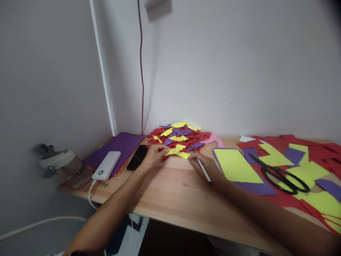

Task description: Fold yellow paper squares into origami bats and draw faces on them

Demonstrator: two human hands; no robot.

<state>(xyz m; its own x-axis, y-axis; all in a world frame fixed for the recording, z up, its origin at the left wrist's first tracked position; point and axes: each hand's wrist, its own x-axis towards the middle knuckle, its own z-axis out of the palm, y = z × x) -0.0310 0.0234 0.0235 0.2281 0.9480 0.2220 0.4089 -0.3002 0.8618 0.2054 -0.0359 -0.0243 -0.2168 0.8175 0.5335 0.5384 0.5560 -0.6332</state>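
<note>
My left hand (156, 154) pinches the left end of a creased yellow paper piece (176, 152) just above the wooden tabletop. At its other end, my right hand (204, 165) is closed around a slim white pen (204, 171), its fingers by the paper's right tip. Whether those fingers also grip the paper, I cannot tell. Right behind the hands rises a heap of folded paper pieces (183, 137) in red, yellow and purple.
Right of my hands lie a yellow sheet (238, 165) on purple paper, black scissors (282, 176) and scattered paper scraps (306, 170). To the left are a black phone (137, 158), a white power bank (108, 165) with a cable, purple sheets (119, 145) and a bottle (69, 167).
</note>
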